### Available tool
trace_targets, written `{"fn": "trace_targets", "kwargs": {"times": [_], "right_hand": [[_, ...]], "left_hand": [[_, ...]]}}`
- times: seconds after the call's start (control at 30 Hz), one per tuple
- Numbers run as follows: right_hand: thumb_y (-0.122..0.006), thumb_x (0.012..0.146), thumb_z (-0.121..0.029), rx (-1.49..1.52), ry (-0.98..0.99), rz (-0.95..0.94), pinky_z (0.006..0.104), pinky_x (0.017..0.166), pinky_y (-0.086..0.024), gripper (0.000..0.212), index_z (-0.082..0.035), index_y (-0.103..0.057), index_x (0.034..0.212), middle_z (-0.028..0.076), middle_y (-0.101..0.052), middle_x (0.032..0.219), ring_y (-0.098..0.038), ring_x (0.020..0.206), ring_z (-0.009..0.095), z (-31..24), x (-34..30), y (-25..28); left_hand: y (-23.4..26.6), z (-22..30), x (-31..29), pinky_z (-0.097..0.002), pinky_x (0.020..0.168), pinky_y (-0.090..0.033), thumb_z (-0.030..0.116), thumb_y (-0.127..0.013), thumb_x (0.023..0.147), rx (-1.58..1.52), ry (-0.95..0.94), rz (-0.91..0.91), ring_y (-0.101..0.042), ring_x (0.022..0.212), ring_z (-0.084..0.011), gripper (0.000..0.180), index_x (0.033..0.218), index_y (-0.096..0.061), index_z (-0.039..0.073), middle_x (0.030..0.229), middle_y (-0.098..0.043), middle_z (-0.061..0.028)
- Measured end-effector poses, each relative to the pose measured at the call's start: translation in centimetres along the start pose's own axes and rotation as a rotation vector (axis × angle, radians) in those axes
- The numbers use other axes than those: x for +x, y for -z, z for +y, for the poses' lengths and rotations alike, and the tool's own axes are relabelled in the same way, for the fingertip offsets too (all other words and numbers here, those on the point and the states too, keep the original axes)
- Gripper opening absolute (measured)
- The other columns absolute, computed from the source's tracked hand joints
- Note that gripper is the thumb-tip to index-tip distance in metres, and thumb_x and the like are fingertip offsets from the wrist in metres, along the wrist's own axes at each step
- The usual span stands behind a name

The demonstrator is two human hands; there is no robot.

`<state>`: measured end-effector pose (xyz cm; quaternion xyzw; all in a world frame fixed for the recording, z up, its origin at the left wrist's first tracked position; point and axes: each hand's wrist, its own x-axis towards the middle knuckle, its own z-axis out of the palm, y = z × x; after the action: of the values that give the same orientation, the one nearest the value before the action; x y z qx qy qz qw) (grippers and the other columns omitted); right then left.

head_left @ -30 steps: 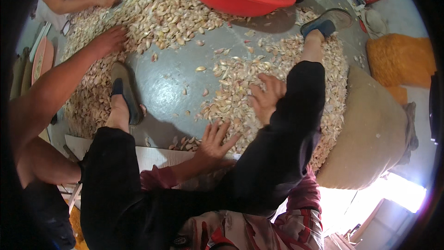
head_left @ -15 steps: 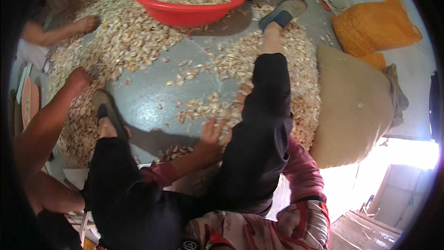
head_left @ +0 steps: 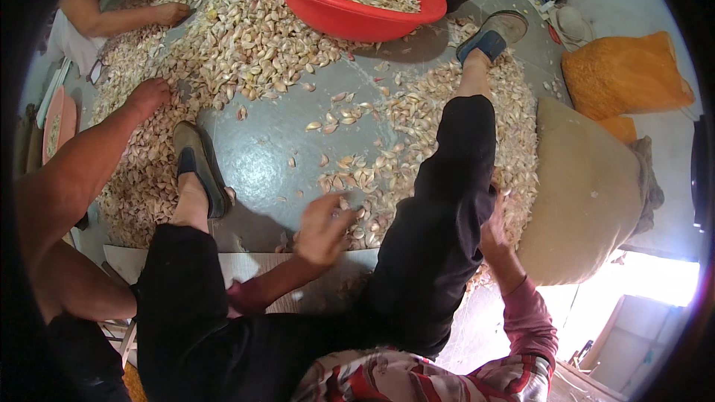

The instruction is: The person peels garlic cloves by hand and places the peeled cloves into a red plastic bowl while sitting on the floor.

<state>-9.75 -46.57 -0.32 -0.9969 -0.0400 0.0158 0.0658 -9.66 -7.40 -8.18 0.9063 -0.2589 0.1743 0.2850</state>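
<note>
Between my legs my left hand hovers over the floor beside a small spread of garlic cloves. Its fingers are a little blurred, loosely bent and apart, and I see no clove held firmly in them. On the outer side of my right leg is my right hand, close to the knee and next to the right-hand heap of garlic cloves. The leg covers part of its fingers, so their grip is hidden.
A red basin of pale garlic pieces stands ahead. Co-workers' hands reach into a big clove heap at left. A tan sack and an orange sack stand at right. A pale board lies below.
My left hand has lifted off the cloves. My right hand, whose fingers showed left of my right leg, is now on its outer side. The whole view has shifted.
</note>
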Motion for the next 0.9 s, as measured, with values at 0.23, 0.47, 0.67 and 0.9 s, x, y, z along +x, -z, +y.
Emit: {"fn": "trace_targets", "kwargs": {"times": [0.23, 0.47, 0.67, 0.9], "right_hand": [[-0.067, 0.085, -0.031, 0.324, 0.738, -0.167, 0.0459, 0.101, -0.04, 0.045, -0.011, -0.055, 0.123, 0.013, -0.049, 0.136, -0.047, 0.124, 0.03, -15.9, 9.0, -7.6], [-0.059, 0.088, -0.035, 0.105, 0.804, 0.101, 0.0625, 0.109, -0.016, 0.031, -0.013, -0.062, 0.109, 0.012, -0.047, 0.136, -0.028, 0.135, 0.039, -24.0, 17.8, -10.3], [-0.061, 0.079, -0.024, -0.096, 0.474, 0.137, 0.058, 0.099, -0.03, 0.023, -0.008, -0.065, 0.096, 0.01, -0.057, 0.115, -0.048, 0.115, 0.031, -17.2, 20.3, -12.2], [-0.071, 0.076, -0.03, 0.211, 0.712, 0.152, 0.0565, 0.109, -0.025, 0.048, -0.012, -0.057, 0.119, 0.009, -0.045, 0.138, -0.034, 0.134, 0.034, -12.8, 13.3, -8.6]], "left_hand": [[8.7, 0.3, -7.9, -0.0435, 0.082, -0.05, 0.028, -0.069, 0.085, 0.341, 0.47, -0.235, -0.061, 0.085, -0.0317, 0.049, 0.122, -0.054, 0.0, 0.107, -0.063, -0.0115], [5.9, 1.7, -4.3, -0.0398, 0.079, -0.051, 0.03, -0.073, 0.082, 0.26, 0.521, -0.411, -0.061, 0.097, -0.0262, 0.061, 0.132, -0.05, 0.003, 0.114, -0.058, -0.0162], [-1.8, 4.5, -3.2, -0.042, 0.085, -0.056, 0.021, -0.079, 0.077, -0.264, 0.646, -0.658, -0.06, 0.107, -0.0363, 0.085, 0.146, -0.031, 0.007, 0.141, -0.038, -0.0277], [1.7, 5.1, -1.0, -0.0455, 0.108, -0.035, 0.021, -0.074, 0.079, -0.453, 0.424, -0.251, -0.035, 0.134, -0.038, 0.072, 0.141, -0.04, 0.007, 0.147, -0.03, -0.0223]]}}
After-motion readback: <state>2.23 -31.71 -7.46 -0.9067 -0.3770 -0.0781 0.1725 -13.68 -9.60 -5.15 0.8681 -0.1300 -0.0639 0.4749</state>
